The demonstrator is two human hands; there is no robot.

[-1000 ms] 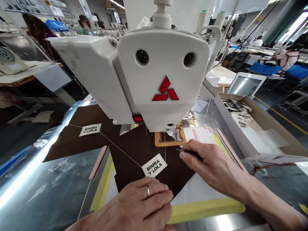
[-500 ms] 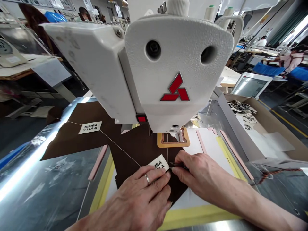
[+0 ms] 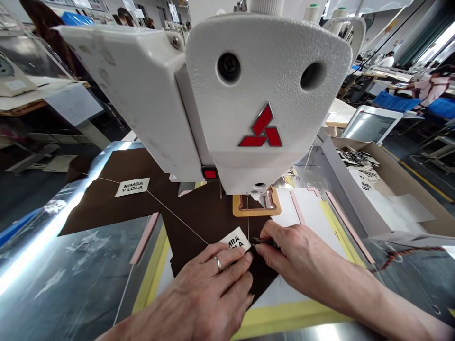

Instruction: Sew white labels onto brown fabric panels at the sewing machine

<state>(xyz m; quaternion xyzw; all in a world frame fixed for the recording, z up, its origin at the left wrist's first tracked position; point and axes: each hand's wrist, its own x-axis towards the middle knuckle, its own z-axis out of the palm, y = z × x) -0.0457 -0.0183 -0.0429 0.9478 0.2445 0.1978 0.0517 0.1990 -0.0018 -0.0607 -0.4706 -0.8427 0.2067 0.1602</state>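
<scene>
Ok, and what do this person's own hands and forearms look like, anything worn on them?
Both are ungloved. The left hand has a plain, silver-coloured ring on one of its fingers; the right hand shows no ring. No sleeve, watch or bracelet shows on either visible forearm.

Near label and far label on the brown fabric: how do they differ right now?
The near label is partly covered by the left hand; the far label is uncovered. The near label slants steeply, the far label only slightly. A dark tool in the right hand points at the near label, none at the far label. Both are off-white with black print.
</scene>
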